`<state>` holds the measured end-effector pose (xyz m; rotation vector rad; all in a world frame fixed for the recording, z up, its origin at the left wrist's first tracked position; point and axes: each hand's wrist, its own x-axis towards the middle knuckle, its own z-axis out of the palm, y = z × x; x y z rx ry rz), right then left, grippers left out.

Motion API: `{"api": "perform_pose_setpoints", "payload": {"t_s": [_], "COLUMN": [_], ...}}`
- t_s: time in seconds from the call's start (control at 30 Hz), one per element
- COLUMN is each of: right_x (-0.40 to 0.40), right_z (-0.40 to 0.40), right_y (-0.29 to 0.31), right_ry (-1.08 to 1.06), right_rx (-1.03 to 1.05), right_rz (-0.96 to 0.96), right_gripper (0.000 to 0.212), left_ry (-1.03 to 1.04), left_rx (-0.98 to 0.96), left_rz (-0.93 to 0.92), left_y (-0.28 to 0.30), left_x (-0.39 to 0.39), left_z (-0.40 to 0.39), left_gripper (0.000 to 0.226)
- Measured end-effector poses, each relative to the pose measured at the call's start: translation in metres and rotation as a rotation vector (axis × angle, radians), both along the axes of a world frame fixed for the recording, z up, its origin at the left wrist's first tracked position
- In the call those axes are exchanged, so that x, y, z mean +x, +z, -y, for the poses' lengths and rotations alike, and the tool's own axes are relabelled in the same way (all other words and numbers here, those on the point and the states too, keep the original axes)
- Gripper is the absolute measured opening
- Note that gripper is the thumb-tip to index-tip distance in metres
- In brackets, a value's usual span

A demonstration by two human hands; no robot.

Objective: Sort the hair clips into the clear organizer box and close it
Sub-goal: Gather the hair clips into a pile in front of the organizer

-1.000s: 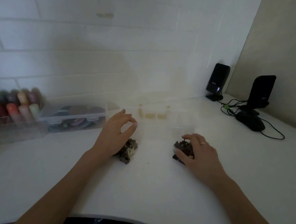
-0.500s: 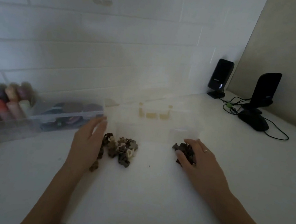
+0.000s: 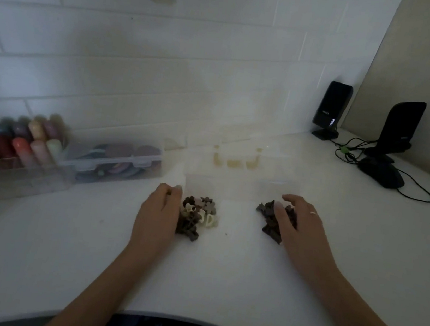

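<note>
Two heaps of hair clips lie just in front of the clear organizer box: mixed pile against the flat left hand, dark pile under the curled right hand. Scoop each heap whole, lifting over the box's near wall

Two black speakers and a mouse sit right; colourful bottles stand left
</note>
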<state>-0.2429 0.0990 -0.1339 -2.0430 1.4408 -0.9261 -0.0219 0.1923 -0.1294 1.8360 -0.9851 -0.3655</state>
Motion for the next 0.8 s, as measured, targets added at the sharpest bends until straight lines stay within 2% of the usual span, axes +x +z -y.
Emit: {"api": "perform_pose_setpoints", "payload": {"t_s": [0.3, 0.43, 0.57, 0.7, 0.8], "right_x": [-0.001, -0.003, -0.007, -0.011, -0.017], "right_z": [0.003, 0.005, 0.003, 0.004, 0.009], "right_y": [0.0, 0.004, 0.008, 0.008, 0.009], "right_ry": [0.02, -0.016, 0.008, 0.042, -0.011], "right_rx": [0.044, 0.062, 0.063, 0.1, 0.108], "right_rz": [0.173, 0.289, 0.295, 0.298, 0.374], "right_gripper": [0.03, 0.021, 0.025, 0.036, 0.042], "left_ry": [0.028, -0.023, -0.143, -0.345, -0.258], "left_rx": [-0.039, -0.032, -0.013, -0.004, -0.114], "left_rz": [0.026, 0.094, 0.109, -0.069, -0.362], "left_y": [0.002, -0.002, 0.007, 0.003, 0.003], "left_x": [-0.035, -0.063, -0.095, -0.121, -0.122], "left_z": [-0.005, 0.011, 0.03, 0.048, 0.055], "left_gripper": [0.018, 0.023, 0.033, 0.041, 0.045]}}
